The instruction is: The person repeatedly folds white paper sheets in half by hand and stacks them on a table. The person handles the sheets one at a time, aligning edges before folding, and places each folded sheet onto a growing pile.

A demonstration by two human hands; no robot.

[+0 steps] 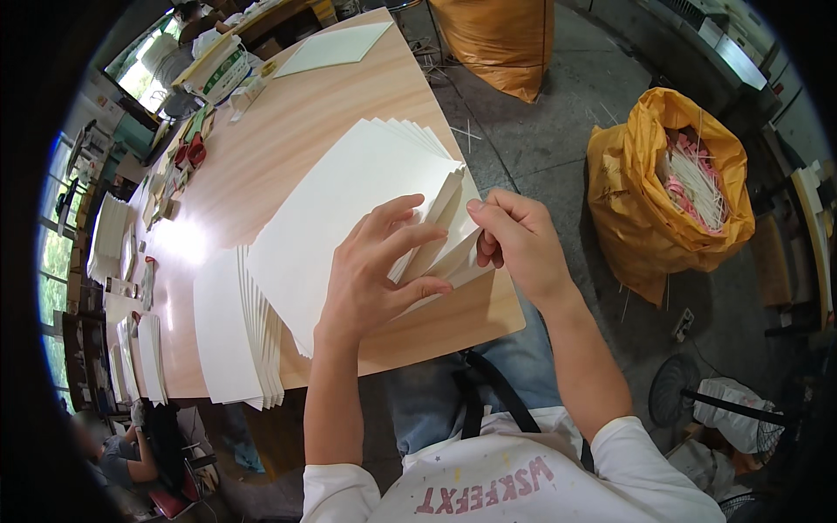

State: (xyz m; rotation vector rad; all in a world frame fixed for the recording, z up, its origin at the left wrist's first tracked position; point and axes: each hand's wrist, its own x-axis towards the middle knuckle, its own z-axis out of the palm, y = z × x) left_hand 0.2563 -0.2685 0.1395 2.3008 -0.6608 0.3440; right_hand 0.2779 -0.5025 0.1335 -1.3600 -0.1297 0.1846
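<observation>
A stack of large white sheets, fanned at its far edge, lies on the table in front of me. On its right side, near the table's edge, stands a narrow folded white piece with raised flaps. My left hand curves over this piece, its fingers and thumb spread apart. My right hand is closed in a pinch beside the flaps' right end. What lies between its thumb and fingertips is too small to make out. A second fanned stack of white sheets lies to the left.
The wooden table carries red-handled scissors, a white sheet pile and narrow white stacks. Right of it stands a yellow sack of white and pink strips; an orange sack stands farther off. A fan is at lower right.
</observation>
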